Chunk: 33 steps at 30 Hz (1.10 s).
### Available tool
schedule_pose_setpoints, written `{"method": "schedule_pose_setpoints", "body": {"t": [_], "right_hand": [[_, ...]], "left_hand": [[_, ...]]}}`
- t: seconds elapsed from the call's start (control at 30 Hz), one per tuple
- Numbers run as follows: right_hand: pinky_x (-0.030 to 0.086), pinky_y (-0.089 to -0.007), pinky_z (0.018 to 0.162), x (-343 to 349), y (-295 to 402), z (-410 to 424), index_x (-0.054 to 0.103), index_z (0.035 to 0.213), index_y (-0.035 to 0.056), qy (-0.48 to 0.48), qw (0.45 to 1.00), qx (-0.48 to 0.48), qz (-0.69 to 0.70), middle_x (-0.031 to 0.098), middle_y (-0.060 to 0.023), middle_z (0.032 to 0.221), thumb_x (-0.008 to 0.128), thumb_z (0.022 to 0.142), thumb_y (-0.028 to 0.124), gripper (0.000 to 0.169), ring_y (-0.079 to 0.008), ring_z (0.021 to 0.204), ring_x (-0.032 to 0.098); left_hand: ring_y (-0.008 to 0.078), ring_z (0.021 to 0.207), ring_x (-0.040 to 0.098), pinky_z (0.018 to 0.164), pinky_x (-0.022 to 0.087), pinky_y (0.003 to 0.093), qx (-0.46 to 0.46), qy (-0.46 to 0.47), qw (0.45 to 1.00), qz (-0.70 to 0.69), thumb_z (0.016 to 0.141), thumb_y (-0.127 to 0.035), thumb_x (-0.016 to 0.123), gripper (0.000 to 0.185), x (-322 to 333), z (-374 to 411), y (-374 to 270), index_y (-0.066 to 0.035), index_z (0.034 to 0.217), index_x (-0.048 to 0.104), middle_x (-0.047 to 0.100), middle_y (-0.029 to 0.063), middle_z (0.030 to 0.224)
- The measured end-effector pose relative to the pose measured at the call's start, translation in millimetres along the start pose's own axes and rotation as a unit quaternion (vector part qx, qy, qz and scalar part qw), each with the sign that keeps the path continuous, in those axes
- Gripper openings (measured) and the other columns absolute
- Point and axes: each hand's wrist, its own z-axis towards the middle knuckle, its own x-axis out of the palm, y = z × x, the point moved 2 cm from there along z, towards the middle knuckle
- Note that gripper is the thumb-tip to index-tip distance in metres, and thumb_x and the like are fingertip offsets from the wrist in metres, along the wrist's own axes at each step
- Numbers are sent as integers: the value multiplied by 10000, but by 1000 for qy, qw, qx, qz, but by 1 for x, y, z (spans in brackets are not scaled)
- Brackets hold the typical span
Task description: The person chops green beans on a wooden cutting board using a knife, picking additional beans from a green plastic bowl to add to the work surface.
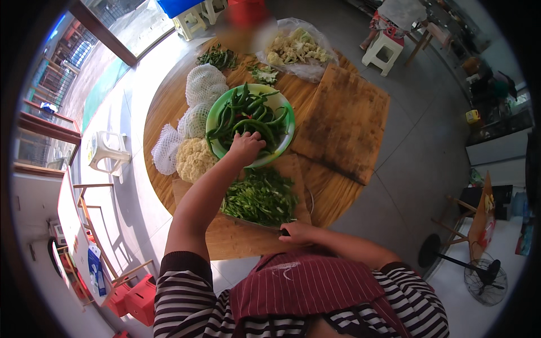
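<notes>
My left hand (247,148) reaches into a green-and-white bowl (215,110) heaped with long green chili peppers (253,112). Its fingers touch the peppers at the near side; whether they grip one is hidden. My right hand (298,233) is closed around the dark handle of a knife (285,232). The knife's blade lies low along the near edge of a pile of sliced green peppers (262,198). That pile rests on a wooden cutting board (249,245) in front of me, just nearer than the bowl.
Left of the bowl sit a bare cauliflower (196,159) and several heads in white foam nets (205,84). A second wooden board (346,122) lies at right on the round table (338,207). Behind are a plastic bag of cauliflower florets (296,48) and green trimmings (217,57).
</notes>
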Motion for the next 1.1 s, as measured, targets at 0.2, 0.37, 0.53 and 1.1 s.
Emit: {"method": "schedule_pose_setpoints", "body": {"t": [0.2,0.37,0.53,1.1], "right_hand": [[476,-433,795,-11,-12,9,590,1037,-1,9,1000,16,-5,630,-229,993,625,834,397,448,-385,940,596],[475,-436,802,-38,-9,22,589,1001,-14,-50,992,3,-113,614,-228,993,656,822,370,429,-399,923,579],[479,-386,834,-112,35,55,587,1045,-42,-245,958,-56,138,624,-212,998,662,826,331,440,-295,970,608],[486,-385,866,-215,-14,232,567,1196,-18,-247,701,87,664,618,-131,1150,788,716,458,712,-247,1027,598]], "left_hand": [[275,1150,462,958,359,450,-101,-188,969,-127,755,-156,613,413,-17,1,31,-136,1166,574,508,60,1216],[379,1273,367,1046,302,451,-254,-240,925,-150,753,-433,682,823,-8,17,83,-42,1388,333,396,205,1373],[405,1313,325,1067,289,451,-315,-172,919,-164,680,-662,672,1128,30,27,115,2,1447,177,325,264,1414],[356,1086,575,922,451,395,-354,-63,844,-398,721,-622,680,984,44,62,121,51,1340,316,576,237,1179]]}}
